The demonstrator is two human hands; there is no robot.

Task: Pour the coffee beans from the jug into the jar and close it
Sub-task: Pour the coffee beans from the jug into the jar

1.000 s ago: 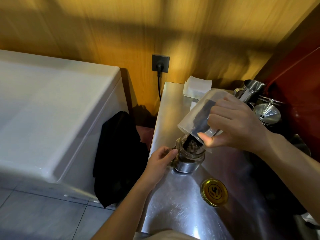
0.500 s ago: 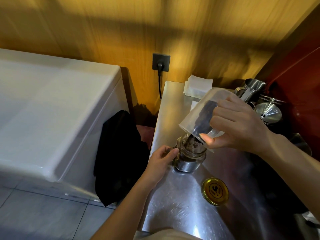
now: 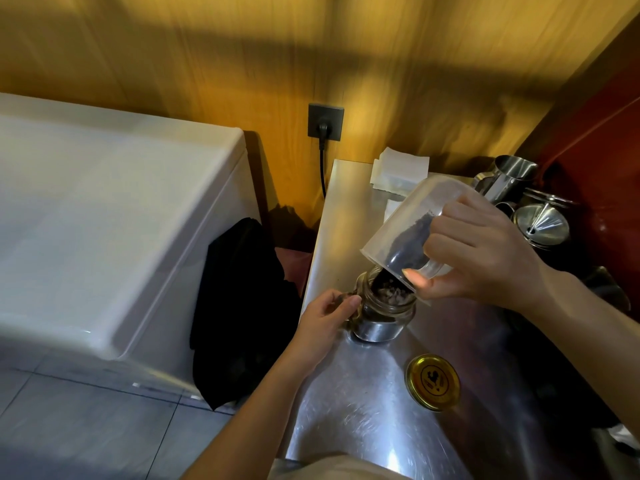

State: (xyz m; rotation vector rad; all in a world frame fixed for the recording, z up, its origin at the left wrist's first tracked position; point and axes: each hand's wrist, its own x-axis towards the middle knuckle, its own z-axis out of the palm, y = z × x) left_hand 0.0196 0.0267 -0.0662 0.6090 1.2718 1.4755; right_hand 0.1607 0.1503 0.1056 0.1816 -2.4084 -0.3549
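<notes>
Coffee beans [image 3: 407,242] slide from the tilted plastic jug [image 3: 408,226] gripped in my right hand [image 3: 485,258]. My left hand [image 3: 325,317] grasps the glass jar [image 3: 381,313] directly beneath.

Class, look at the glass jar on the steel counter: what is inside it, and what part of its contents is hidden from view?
Coffee beans fill the jar nearly to its mouth, fed from the tilted jug. The jug's lip and the right hand cover the mouth's far side.
</notes>
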